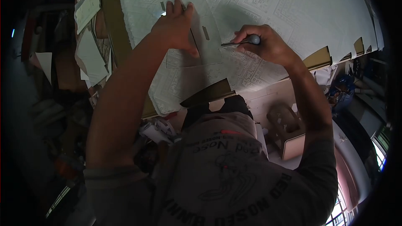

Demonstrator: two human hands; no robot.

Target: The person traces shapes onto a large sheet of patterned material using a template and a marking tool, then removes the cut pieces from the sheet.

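Prob. a wkshp, w/ lg. patterned fabric (289, 12) & paper pcs. (91, 54)

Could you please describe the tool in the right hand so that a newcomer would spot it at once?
Start at the large pale patterned sheet, then find the flat slotted piece under the left hand. To its right, the right hand grips the tool, its thin shaft pointing toward that piece. A rounded, grey-blue end sets it apart from the flat piece.

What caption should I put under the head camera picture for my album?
Left hand rests on a slotted sheet over pale patterned fabric; right hand holds a slim tool near the sheet's edge.
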